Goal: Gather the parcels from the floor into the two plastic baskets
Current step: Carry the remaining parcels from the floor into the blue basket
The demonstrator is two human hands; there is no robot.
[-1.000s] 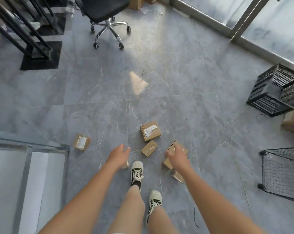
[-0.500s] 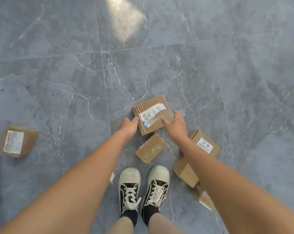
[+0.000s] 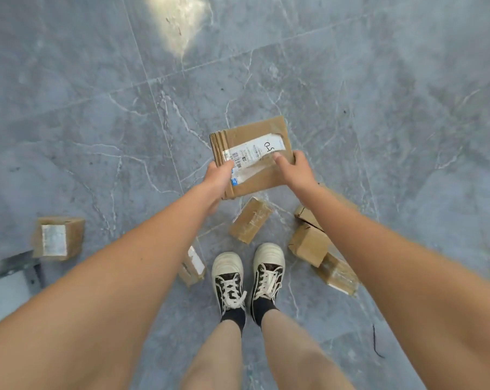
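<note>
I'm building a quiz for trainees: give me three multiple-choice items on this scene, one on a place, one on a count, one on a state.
1. Where does the taped parcel lie?
A. ahead of the shoes
B. behind the heels
C. inside a basket

2. How many hands grip the labelled parcel?
A. none
B. one
C. two

3. The labelled parcel's label is
A. face up
B. hidden underneath
C. missing

Key: 1 A, it lies just beyond the toes; 2 C, left hand and right hand both hold it; 3 A, the white label shows on top.
</note>
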